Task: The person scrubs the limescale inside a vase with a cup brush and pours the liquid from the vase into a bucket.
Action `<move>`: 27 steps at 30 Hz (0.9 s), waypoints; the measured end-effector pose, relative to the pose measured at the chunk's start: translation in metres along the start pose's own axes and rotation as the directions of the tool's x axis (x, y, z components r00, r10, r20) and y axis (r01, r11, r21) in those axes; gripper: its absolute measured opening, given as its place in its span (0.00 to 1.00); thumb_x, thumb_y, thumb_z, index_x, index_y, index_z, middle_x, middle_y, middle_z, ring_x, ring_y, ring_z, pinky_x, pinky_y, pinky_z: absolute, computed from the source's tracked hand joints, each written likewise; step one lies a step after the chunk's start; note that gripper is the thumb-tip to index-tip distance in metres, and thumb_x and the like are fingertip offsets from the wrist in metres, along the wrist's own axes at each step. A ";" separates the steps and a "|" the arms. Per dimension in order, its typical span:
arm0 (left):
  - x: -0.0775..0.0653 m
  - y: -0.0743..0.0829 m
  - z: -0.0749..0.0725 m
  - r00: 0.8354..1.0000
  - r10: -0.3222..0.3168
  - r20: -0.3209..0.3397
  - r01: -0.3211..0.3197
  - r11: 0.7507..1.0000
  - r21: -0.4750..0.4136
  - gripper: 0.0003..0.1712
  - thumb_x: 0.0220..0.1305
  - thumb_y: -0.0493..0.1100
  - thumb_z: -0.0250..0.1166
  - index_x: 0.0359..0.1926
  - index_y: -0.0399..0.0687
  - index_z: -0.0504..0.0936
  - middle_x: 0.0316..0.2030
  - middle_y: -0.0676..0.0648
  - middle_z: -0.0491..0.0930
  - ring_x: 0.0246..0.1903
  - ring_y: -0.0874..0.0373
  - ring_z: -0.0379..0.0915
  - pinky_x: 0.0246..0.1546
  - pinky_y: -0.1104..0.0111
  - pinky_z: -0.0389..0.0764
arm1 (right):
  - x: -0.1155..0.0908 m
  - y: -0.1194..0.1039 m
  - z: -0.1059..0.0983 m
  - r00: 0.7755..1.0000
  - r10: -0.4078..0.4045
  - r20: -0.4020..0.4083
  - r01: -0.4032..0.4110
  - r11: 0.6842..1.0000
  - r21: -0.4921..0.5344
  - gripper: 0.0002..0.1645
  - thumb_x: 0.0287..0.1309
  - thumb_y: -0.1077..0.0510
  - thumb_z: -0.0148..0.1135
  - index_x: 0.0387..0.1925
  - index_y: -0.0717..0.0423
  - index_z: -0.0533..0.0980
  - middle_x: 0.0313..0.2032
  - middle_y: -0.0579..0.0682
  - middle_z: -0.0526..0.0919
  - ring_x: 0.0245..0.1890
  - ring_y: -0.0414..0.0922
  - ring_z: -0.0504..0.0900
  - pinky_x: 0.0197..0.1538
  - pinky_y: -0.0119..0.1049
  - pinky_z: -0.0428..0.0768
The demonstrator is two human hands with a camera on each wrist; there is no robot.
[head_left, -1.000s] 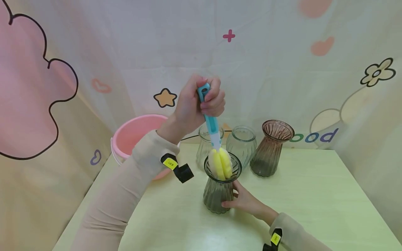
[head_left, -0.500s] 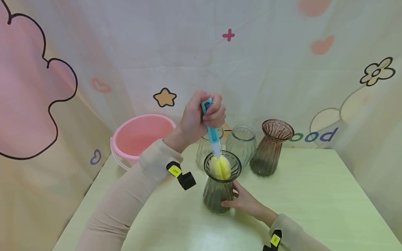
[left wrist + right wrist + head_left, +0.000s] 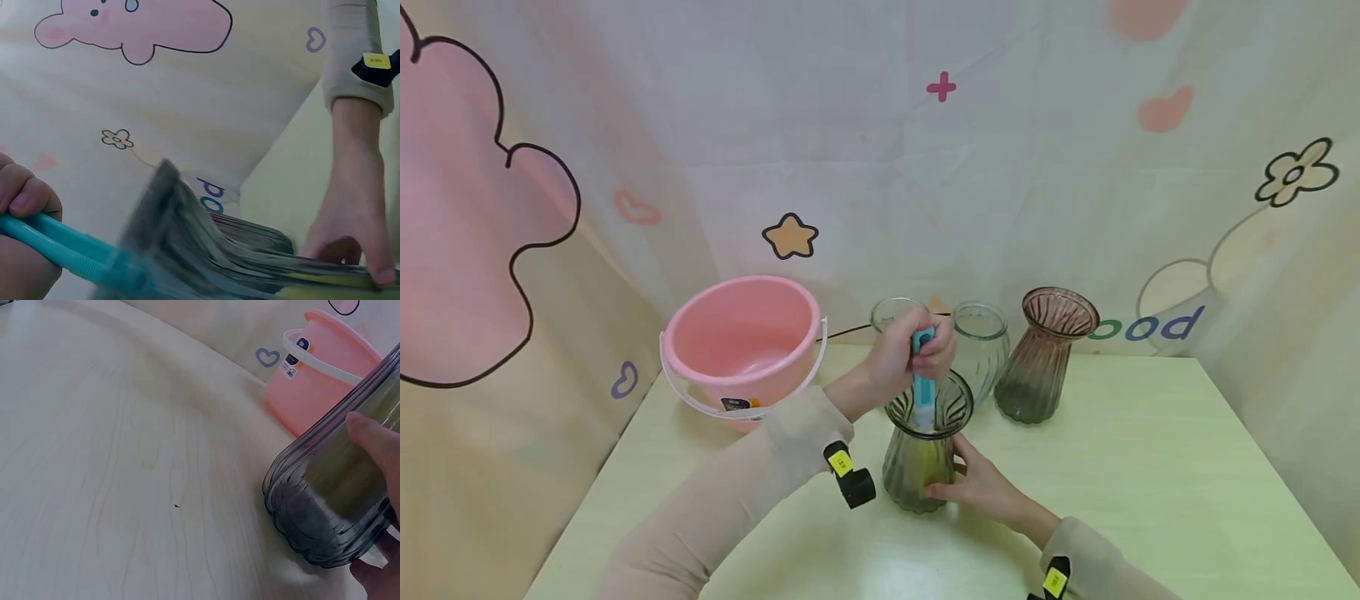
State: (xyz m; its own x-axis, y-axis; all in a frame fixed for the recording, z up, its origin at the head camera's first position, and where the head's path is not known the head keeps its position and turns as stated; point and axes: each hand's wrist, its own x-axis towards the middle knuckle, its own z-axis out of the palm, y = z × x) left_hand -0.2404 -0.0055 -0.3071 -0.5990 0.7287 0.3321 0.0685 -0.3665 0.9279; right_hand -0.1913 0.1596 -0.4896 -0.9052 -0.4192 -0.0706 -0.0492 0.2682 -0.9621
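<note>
My left hand (image 3: 910, 354) grips the turquoise handle of a bottle brush (image 3: 923, 392), held nearly upright. Its yellow sponge head is down inside a grey ribbed glass vase (image 3: 902, 467) and shows faintly through the glass. Around the vase's lower body my right hand (image 3: 988, 492) curls from the right, thumb in front. In the right wrist view the sponge (image 3: 344, 481) sits a little above the bottom of the vase (image 3: 300, 512). The left wrist view shows the handle (image 3: 69, 250) entering the vase's flared mouth.
A pink bucket (image 3: 760, 379) with a white handle stands at the back left. Behind the grey vase are two clear glass jars, one (image 3: 981, 350) partly covered and the other (image 3: 887, 310) mostly hidden. A reddish-brown ribbed vase (image 3: 1045, 358) stands at the back right of the table (image 3: 1150, 467).
My left hand has moved down with the bottle brush, and its sponge head has gone from the vase's mouth into the body. The right hand has stayed on the vase.
</note>
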 end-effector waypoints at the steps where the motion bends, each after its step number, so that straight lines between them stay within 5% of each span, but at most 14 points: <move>1: -0.002 -0.005 -0.001 1.000 -0.024 -0.002 0.024 1.000 0.000 0.18 0.56 0.39 0.30 0.11 0.49 0.52 0.08 0.56 0.52 0.09 0.61 0.45 0.14 0.71 0.48 | 0.000 0.000 0.000 1.000 0.002 -0.001 -0.002 1.000 -0.003 0.52 0.46 0.54 0.70 0.68 0.42 0.50 0.64 0.49 0.61 0.66 0.50 0.59 0.64 0.51 0.60; 6: -0.007 -0.018 -0.002 0.996 -0.089 -0.007 0.089 0.996 0.008 0.17 0.57 0.39 0.31 0.12 0.48 0.52 0.09 0.56 0.54 0.11 0.63 0.48 0.17 0.72 0.53 | -0.001 -0.001 0.001 1.000 0.002 -0.006 -0.003 1.000 -0.012 0.48 0.46 0.56 0.70 0.65 0.47 0.54 0.60 0.51 0.64 0.64 0.52 0.61 0.64 0.51 0.61; 17: -0.015 -0.018 0.000 0.998 0.014 -0.060 -0.014 1.000 -0.003 0.19 0.59 0.39 0.30 0.11 0.50 0.52 0.09 0.56 0.53 0.10 0.62 0.45 0.16 0.71 0.50 | 0.000 0.002 0.002 0.999 -0.041 -0.008 0.040 0.999 -0.037 0.50 0.46 0.55 0.70 0.67 0.44 0.52 0.61 0.50 0.63 0.64 0.49 0.61 0.63 0.51 0.62; 21: -0.015 -0.008 0.000 0.996 0.038 -0.076 -0.041 0.999 -0.030 0.19 0.59 0.39 0.30 0.12 0.49 0.52 0.09 0.56 0.52 0.10 0.62 0.44 0.16 0.69 0.47 | 0.001 0.003 0.003 0.998 -0.050 -0.030 0.049 0.997 -0.063 0.53 0.45 0.54 0.71 0.68 0.41 0.50 0.63 0.47 0.61 0.63 0.47 0.61 0.62 0.50 0.64; 27: 0.000 0.030 0.005 0.992 0.116 -0.040 -0.117 0.992 -0.037 0.20 0.60 0.39 0.30 0.11 0.49 0.52 0.08 0.55 0.50 0.09 0.61 0.42 0.15 0.68 0.44 | 0.001 0.003 0.005 0.998 -0.030 -0.053 0.025 0.996 -0.088 0.53 0.43 0.53 0.72 0.67 0.42 0.51 0.63 0.47 0.62 0.63 0.49 0.62 0.61 0.50 0.66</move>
State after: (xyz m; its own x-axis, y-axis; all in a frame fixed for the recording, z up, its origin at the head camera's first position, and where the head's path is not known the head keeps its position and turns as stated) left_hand -0.2341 -0.0133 -0.2780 -0.6185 0.6575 0.4303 0.1090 -0.4705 0.8756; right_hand -0.1908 0.1559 -0.4939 -0.9245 -0.3802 -0.0274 -0.1089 0.3324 -0.9368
